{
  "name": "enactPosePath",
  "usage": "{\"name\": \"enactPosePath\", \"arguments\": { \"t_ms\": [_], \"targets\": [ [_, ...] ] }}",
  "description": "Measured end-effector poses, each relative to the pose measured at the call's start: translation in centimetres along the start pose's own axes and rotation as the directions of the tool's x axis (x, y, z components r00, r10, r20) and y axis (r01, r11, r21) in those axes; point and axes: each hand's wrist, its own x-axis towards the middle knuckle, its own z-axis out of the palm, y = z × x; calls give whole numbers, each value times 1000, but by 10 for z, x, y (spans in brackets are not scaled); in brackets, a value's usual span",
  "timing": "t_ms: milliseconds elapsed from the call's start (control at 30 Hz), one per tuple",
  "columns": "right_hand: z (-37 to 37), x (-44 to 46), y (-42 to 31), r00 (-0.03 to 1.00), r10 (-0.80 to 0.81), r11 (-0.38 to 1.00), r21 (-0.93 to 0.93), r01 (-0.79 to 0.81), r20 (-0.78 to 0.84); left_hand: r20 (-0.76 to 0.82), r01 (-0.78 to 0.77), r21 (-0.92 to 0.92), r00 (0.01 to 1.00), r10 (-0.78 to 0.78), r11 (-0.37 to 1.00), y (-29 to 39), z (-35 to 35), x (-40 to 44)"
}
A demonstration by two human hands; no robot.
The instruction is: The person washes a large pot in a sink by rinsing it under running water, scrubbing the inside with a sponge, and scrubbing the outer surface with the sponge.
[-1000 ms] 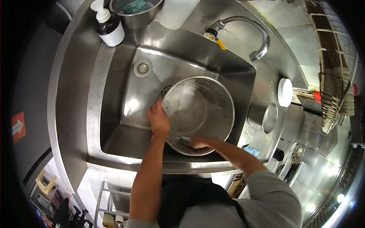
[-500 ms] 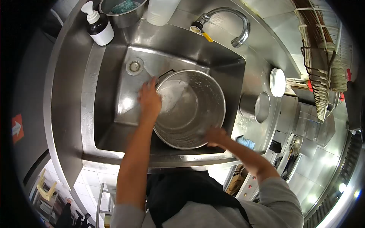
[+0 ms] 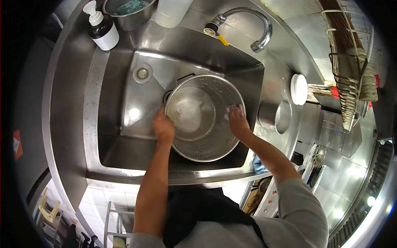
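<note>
Hanging soft and matt, my black apron (image 3: 194, 211) is nearest to me, between 2 short grey sleeves (image 3: 297, 206). Just ahead, the sink (image 3: 142, 151) is scuffed, brushed steel, deep and squared with rounded corners; a crumpled blue cloth (image 3: 259, 165) lies at its near right edge, partly behind my arm.

In the near right part of the basin sits the wide, round steel pot (image 3: 206, 151), its mouth facing up at me. Whitish droplets speckle its inner wall, and a pale patch shines on its bottom; I cannot tell whether that is water or light. Dark wire loops (image 3: 167, 96) show beside its far left rim.

My left hand (image 3: 164, 127) touches the left rim, fingers bent, but I cannot tell whether they close round it. My right hand (image 3: 238, 120) is inside the mouth, fingers nearly straight along the right wall; something pale (image 3: 228, 111) shows at the tips, too small to name, and I cannot tell whether I grip it.

Beyond, on the right counter, a smooth metal container (image 3: 268, 114) shows its round mouth, near a stack of white discs (image 3: 299, 89). The round drain (image 3: 142, 73) lies past the pot. Farther off, the chrome tap (image 3: 267, 25) makes a glossy hook with a yellow lever (image 3: 223, 40). At far left stand a dark pump bottle (image 3: 106, 37), a steel bowl (image 3: 134, 21) holding a wrinkled green scrubber (image 3: 130, 7), and a translucent plastic container (image 3: 173, 12).
</note>
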Motion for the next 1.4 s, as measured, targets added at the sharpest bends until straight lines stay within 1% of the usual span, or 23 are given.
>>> {"name": "enactPosePath", "arguments": {
  "t_ms": [33, 100, 167, 233, 367, 433, 467, 533, 600, 667, 733, 833, 900, 933, 1000, 1067, 1167, 1200, 1233, 1267, 1333, 1367, 1400],
  "targets": [
    [15, 11, -7, 988, 82, 989, -112, -97, -128, 25, 35, -12, 999, -34, 999, 1, 1, 1],
    [24, 17, -66, 973, -48, 887, 457, -62, 226, 46, 59, -31, 997, -57, 998, 2, 6, 6],
    [-14, 29, -119, 870, -262, 467, 844, -265, 418, 58, 24, 36, 998, -26, 999, 0, 11, 10],
    [37, 103, -244, 793, -410, 149, 891, -429, 450, 63, 28, 12, 998, -29, 1000, 4, 9, 12],
    [43, 78, -188, 794, -490, 369, 911, -185, 360, 62, 6, 41, 998, -8, 999, 1, 8, 11],
    [20, 40, -99, 869, -163, 899, 434, -65, 467, 83, 9, 28, 996, -11, 1000, 4, 5, 10],
    [20, 44, -68, 914, -38, 999, 2, 41, 404, 106, 30, 15, 994, -31, 999, 3, 4, 11],
    [39, 61, -65, 911, -67, 997, -1, 74, 407, 68, -2, 5, 998, 1, 1000, -1, 5, 12],
    [34, 41, -84, 868, -132, 962, 273, -4, 479, 44, -57, -14, 997, 58, 998, -1, 8, 9],
    [32, 31, -124, 806, -335, 676, 720, -155, 488, 76, 10, 58, 997, -14, 998, -3, 9, 12],
    [37, 39, -150, 772, -440, 455, 855, -249, 459, 56, -15, 35, 998, 13, 999, -3, 7, 12],
    [69, 35, -97, 899, -150, 694, 692, -201, 412, 77, -35, 19, 996, 34, 999, -3, 10, 12],
    [57, 45, -41, 1000, -11, 985, 174, 10, 8, 110, 5, 32, 994, -8, 999, -8, 6, 13],
    [36, 31, -42, 1000, -11, 984, 180, 6, 26, 93, -9, 22, 996, 7, 1000, -7, 5, 12],
    [-12, 21, -54, 824, -274, 959, 206, 195, 495, 56, -12, -60, 998, 15, 998, -11, 9, 12],
    [27, 11, -115, 764, -534, 502, 863, -58, 362, 72, -14, -10, 997, 14, 1000, 2, 2, 19],
    [-37, -11, -79, 768, -593, 567, 802, 185, 242, 106, -31, 94, 994, 21, 995, -7, 5, 28],
    [-15, 0, -59, 568, -770, 587, 671, 454, 290, 142, -38, 73, 990, 27, 997, -5, 2, 31],
    [-34, -3, -17, 687, -492, 833, 519, 193, 535, 171, -39, 50, 985, 30, 998, -3, 1, 32],
    [-6, -3, 3, 924, -306, 940, 228, 254, 229, 147, -25, 48, 989, 17, 999, 0, 5, 28],
    [-7, 2, 4, 966, -176, 984, -67, 166, -190, 105, -75, 43, 992, 71, 996, -4, 12, 29],
    [-64, -2, -6, 934, -228, 953, 258, 156, 276, 79, -130, 37, 989, 126, 991, -5, 14, 30],
    [-100, 1, -19, 676, -374, 859, 511, -4, 635, 65, -130, 32, 990, 128, 991, -3, 15, 32]
  ]
}}
